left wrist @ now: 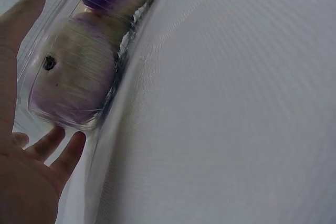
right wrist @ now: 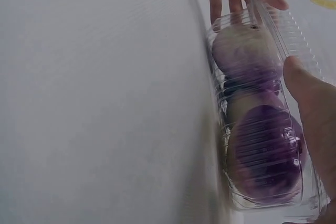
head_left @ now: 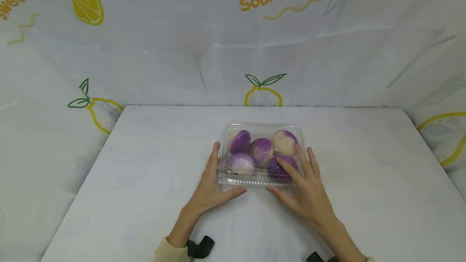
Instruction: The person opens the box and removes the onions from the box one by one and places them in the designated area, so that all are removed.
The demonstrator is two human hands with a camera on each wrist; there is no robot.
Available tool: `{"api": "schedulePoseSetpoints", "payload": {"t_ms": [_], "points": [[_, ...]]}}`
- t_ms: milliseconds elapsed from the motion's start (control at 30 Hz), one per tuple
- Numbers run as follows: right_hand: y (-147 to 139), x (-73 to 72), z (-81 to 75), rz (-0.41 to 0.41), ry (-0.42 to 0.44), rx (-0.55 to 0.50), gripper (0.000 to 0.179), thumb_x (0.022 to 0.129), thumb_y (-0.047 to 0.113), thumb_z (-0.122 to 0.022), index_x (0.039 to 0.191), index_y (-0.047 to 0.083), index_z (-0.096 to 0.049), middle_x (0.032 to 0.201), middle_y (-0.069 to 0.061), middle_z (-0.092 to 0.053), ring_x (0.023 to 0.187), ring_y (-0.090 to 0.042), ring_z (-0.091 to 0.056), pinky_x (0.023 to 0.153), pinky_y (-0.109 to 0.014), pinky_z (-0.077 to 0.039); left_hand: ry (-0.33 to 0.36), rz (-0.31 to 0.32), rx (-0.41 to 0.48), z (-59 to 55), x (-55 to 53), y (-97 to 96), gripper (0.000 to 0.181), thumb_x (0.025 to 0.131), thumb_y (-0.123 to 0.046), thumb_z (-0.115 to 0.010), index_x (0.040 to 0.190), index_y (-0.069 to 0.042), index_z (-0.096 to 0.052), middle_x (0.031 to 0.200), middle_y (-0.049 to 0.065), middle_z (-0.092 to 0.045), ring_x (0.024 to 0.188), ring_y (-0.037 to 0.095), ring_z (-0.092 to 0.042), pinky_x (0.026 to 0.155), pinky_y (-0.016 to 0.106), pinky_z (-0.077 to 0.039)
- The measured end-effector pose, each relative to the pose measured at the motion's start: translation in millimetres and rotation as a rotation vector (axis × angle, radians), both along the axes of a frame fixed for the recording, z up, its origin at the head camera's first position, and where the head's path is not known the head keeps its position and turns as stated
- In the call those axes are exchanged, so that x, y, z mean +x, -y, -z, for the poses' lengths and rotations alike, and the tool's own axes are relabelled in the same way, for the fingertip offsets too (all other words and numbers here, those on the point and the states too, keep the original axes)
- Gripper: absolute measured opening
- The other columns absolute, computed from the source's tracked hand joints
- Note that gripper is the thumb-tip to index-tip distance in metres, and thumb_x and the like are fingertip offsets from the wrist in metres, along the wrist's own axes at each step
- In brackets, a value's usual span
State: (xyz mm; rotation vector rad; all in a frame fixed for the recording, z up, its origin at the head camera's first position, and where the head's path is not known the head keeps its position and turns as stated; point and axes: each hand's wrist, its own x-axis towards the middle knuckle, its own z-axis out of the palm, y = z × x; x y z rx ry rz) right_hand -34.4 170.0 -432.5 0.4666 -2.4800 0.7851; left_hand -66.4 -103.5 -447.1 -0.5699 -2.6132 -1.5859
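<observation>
A clear plastic clamshell box (head_left: 255, 182) with a ridged rim lies on the table, its lid down. Inside are several purple-and-white turnips (head_left: 261, 151); the left wrist view shows one pale turnip (left wrist: 73, 77) with a dark spot, and the right wrist view a deep purple one (right wrist: 268, 150). My left hand (head_left: 208, 192) is at the box's left side, fingers extended along it and thumb out by the front edge. Over the right front corner reaches my right hand (head_left: 310, 197), index finger on the lid, other fingers near the right side, thumb near the front edge.
The white table (head_left: 145, 173) has a straight back edge, behind which hangs a pale cloth (head_left: 164, 51) printed with lemons and words. Black wrist mounts (head_left: 201, 247) sit at both wrists, near the front of the view.
</observation>
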Motion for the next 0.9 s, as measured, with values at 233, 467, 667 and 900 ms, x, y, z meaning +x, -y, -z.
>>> {"api": "schedulePoseSetpoints", "payload": {"t_ms": [233, 467, 667, 900], "points": [[1.4, 2.0, 3.1, 0.047, 0.050, -0.063, 0.088, 0.061, 0.040, -0.095, 0.139, 0.015, -0.064, 0.162, -0.029, -0.030, 0.137, -0.070, -0.034, 0.093, -0.077, -0.044, -0.032, 0.001, 0.000, 0.6, -0.1, -2.4, 0.133, 0.072, -0.032, -0.091, 0.166, -0.021, 0.003, 0.170, 0.024, -0.012, 0.151, 0.044, -0.032, 0.117, 0.068, -0.031], [0.6, 2.2, 4.5, 0.044, 0.036, -0.063, 0.089, 0.067, 0.060, -0.086, 0.141, 0.016, -0.062, 0.162, -0.029, -0.031, 0.137, -0.065, -0.038, 0.094, -0.074, -0.046, -0.051, 0.007, -0.016, 2.7, -0.2, -5.2, 0.132, 0.073, -0.031, -0.091, 0.166, -0.015, 0.002, 0.171, 0.024, -0.007, 0.157, 0.042, -0.020, 0.121, 0.066, -0.025], [1.9, 1.4, 5.1, 0.038, 0.008, -0.074, 0.086, 0.079, 0.076, -0.063, 0.140, 0.016, -0.063, 0.161, -0.029, -0.033, 0.139, -0.058, -0.042, 0.097, -0.068, -0.049, -0.039, -0.003, -0.032, 1.3, 1.0, -6.9, 0.128, 0.074, -0.028, -0.092, 0.164, -0.003, -0.003, 0.171, 0.025, -0.005, 0.159, 0.042, -0.008, 0.123, 0.065, -0.019], [2.4, 1.8, 6.0, 0.048, 0.012, -0.082, 0.083, 0.072, 0.064, -0.081, 0.138, 0.017, -0.065, 0.162, -0.026, -0.034, 0.138, -0.056, -0.044, 0.097, -0.065, -0.051, -0.059, -0.001, -0.047, 0.8, 1.7, -7.7, 0.130, 0.070, -0.022, -0.094, 0.162, 0.003, -0.005, 0.169, 0.028, -0.007, 0.159, 0.042, -0.010, 0.124, 0.062, -0.020]]}}
